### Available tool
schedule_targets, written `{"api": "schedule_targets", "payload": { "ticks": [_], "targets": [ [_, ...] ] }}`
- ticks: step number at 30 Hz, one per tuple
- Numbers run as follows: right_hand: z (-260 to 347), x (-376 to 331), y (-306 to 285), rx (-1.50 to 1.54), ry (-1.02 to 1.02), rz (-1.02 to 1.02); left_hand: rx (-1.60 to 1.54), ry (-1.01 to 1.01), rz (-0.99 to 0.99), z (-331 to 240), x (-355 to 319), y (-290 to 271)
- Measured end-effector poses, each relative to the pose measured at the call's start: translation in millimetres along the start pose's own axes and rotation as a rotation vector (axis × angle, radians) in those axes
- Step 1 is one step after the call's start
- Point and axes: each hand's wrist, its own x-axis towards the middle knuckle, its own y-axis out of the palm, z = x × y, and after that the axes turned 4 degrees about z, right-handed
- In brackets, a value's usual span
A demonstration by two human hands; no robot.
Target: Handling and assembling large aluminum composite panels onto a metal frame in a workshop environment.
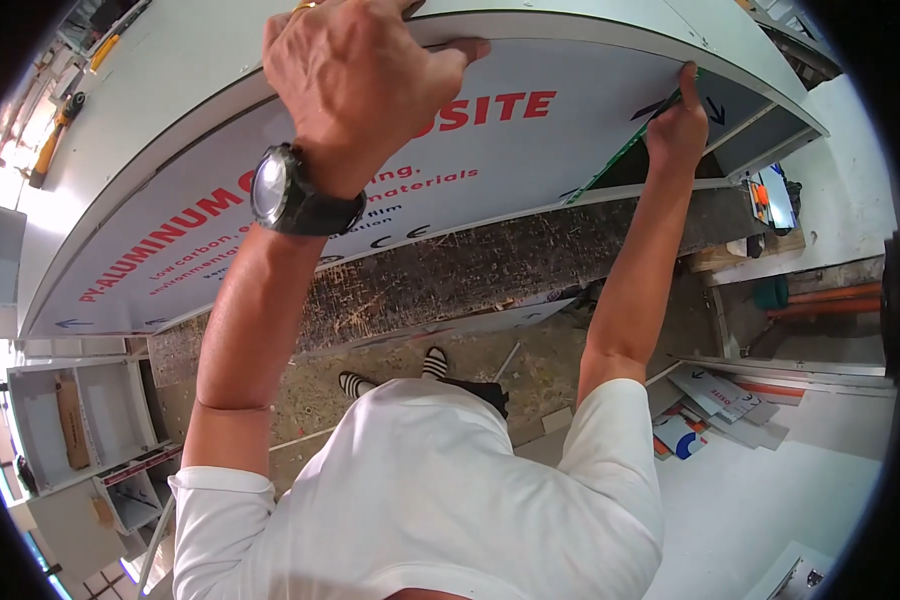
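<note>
Left hand clamped over the far long edge of the large white red-lettered aluminium composite panel lying on the scuffed dark desk, right hand pinching its right corner; stiff, slick, probably awkward, best gripped by edges.

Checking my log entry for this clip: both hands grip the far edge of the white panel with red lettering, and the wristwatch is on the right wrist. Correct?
Not quite. The head view shows the wristwatch on the left wrist. Otherwise right: the left hand and right hand grip the far edge of the white panel.
</note>
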Motion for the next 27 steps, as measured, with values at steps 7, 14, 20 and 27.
{"api": "schedule_targets", "payload": {
  "ticks": [7,14,20,27],
  "targets": [
    [8,-29,33,-0.082,-0.047,-0.001,-0.094,0.206,-0.224,11,-7,14],
    [17,-30,30,-0.049,-0.018,0.039,-0.101,0.254,-0.294,6,-6,16],
    [14,-27,23,-0.037,-0.011,0.066,0.001,0.163,-0.207,9,-9,14],
    [15,-31,33,-0.066,-0.019,0.038,-0.070,0.172,-0.220,5,-6,13]
  ]
}}
